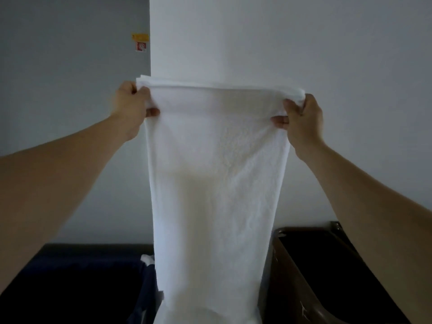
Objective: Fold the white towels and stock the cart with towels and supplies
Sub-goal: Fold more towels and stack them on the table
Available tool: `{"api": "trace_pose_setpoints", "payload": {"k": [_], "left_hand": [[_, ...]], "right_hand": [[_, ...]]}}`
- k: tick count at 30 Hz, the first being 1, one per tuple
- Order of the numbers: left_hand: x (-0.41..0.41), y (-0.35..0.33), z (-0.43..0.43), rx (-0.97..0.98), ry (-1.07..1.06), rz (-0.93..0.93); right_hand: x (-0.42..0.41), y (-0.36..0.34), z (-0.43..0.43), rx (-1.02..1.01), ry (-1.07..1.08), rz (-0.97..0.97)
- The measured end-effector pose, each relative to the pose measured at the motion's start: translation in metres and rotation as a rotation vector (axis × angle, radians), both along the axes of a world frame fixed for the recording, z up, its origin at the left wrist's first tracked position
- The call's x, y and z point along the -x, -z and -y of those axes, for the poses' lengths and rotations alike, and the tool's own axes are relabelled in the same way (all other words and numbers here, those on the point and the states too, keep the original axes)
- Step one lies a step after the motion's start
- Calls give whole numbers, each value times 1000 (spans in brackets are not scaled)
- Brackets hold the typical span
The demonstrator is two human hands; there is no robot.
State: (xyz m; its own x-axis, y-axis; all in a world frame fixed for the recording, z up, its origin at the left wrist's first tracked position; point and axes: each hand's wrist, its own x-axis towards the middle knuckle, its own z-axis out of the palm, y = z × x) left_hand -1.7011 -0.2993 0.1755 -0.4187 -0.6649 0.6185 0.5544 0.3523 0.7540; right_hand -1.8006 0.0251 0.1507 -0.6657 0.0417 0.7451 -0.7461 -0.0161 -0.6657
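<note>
Towel (215,171) hanging long before the wall (304,43), top corners gripped by left hand (131,108) and right hand (304,118). Keep top edge taut and level; bring corners together squarely.

A pale grey painted wall (58,90) meets a brighter white wall face (304,43) at a vertical edge; a small yellow-and-red sticker (141,42) sits beside it; dim light; below, a dark navy fabric bin (81,277) and a glossy brown tub (327,265).
</note>
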Motion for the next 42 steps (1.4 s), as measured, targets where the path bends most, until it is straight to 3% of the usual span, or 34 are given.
{"api": "trace_pose_setpoints", "payload": {"k": [6, 12, 17, 24, 30, 36, 42], "left_hand": [[-63, 18, -10, -63, 81, -41], [-161, 84, -25, -137, 259, 50], [-239, 176, -31, -249, 341, 327], [-291, 269, -50, -253, 417, 689], [-288, 301, -46, -195, 444, 870], [-229, 332, -37, -262, 383, 935], [-132, 426, -17, -342, 254, 1112]], "right_hand": [[-50, 16, -13, -4, -44, -13], [-135, 73, -43, -134, 20, 66], [-209, 149, -65, -250, 34, 260], [-254, 226, -93, -491, 70, 477], [-250, 251, -110, -656, 4, 561], [-182, 287, -89, -576, -62, 720], [-75, 397, -39, -622, -7, 954]]}}
